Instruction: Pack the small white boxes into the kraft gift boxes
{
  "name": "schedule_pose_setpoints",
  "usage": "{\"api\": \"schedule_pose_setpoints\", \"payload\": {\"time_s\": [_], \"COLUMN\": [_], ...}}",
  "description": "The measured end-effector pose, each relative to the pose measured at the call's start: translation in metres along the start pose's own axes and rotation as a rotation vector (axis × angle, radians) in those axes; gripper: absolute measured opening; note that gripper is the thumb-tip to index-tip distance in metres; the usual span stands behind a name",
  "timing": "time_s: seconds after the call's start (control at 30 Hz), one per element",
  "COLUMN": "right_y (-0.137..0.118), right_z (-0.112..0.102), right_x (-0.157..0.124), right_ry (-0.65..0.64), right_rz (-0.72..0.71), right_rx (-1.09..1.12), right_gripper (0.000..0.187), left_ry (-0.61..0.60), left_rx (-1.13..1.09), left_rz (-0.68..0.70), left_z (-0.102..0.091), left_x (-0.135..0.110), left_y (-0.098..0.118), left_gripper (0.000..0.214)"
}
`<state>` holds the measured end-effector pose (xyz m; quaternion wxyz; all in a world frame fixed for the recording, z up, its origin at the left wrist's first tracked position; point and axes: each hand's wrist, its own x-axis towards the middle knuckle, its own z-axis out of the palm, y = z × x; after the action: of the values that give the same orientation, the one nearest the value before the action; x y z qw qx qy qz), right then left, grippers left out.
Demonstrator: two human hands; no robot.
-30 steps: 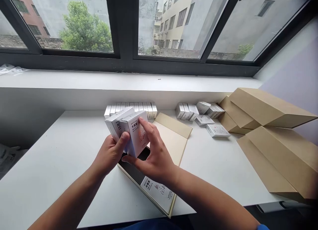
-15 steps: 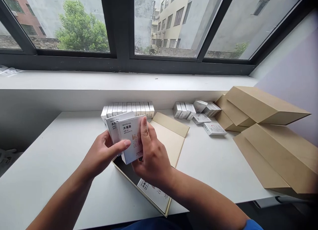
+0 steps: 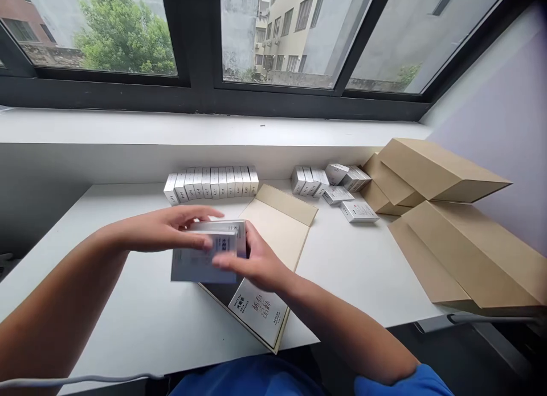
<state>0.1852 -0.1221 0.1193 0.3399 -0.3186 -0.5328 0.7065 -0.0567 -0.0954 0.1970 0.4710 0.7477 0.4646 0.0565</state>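
Note:
My left hand (image 3: 177,228) and my right hand (image 3: 252,265) together grip a small stack of white tea boxes (image 3: 205,259), now tipped flat and blurred by motion. The left hand lies over the top of the stack and the right hand closes on its right end. The stack hangs just above an open tan gift box (image 3: 277,236) on the white table (image 3: 128,316). One white tea box (image 3: 256,310) lies flat in the near end of that gift box.
A row of several white tea boxes (image 3: 211,182) stands at the back of the table. More white boxes (image 3: 337,185) lie loose to the right. Tan cardboard gift boxes (image 3: 448,225) are piled at the right edge. A window sill runs behind.
The held tea boxes have turned from upright to flat and dropped lower, toward the open gift box. Both hands moved down and left with them.

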Motion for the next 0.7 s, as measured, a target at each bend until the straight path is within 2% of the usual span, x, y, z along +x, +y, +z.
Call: {"api": "schedule_pose_setpoints", "payload": {"time_s": [0.07,0.13,0.2,0.27,0.33,0.43,0.5,0.57,0.6,0.7], "right_y": [0.004,0.008,0.011,0.012,0.01,0.003,-0.004,-0.008,-0.008,0.008], "right_z": [-0.003,-0.003,0.0,0.004,0.007,0.004,-0.005,-0.023,-0.035,-0.083], "right_x": [0.003,0.003,0.003,0.002,0.0,-0.008,-0.017,-0.023,-0.024,-0.02], "right_ry": [0.125,0.203,0.199,0.135,0.046,-0.067,-0.057,0.045,0.123,0.477], "right_rz": [0.063,0.118,0.165,0.212,0.243,0.304,0.291,0.172,0.081,-0.187], "right_rx": [0.129,0.212,0.233,0.234,0.242,0.184,0.068,-0.052,-0.1,-0.246], "right_gripper": [0.066,0.061,0.063,0.064,0.065,0.075,0.091,0.1,0.097,0.068], "left_ry": [0.175,0.322,0.38,0.34,0.24,0.135,0.103,0.077,0.065,0.016], "left_rx": [0.202,0.46,0.682,0.782,0.769,0.724,0.713,0.674,0.652,0.631], "left_rz": [0.01,0.105,0.233,0.292,0.256,0.169,0.176,0.205,0.223,0.28], "left_z": [0.013,0.027,0.039,0.046,0.047,0.042,0.04,0.04,0.042,0.047], "left_x": [0.003,0.005,0.008,0.011,0.013,0.013,0.014,0.018,0.021,0.032], "left_y": [-0.004,-0.005,0.001,0.01,0.018,0.019,0.012,0.003,0.0,-0.003], "left_gripper": [0.087,0.101,0.088,0.062,0.044,0.035,0.037,0.046,0.05,0.052]}}
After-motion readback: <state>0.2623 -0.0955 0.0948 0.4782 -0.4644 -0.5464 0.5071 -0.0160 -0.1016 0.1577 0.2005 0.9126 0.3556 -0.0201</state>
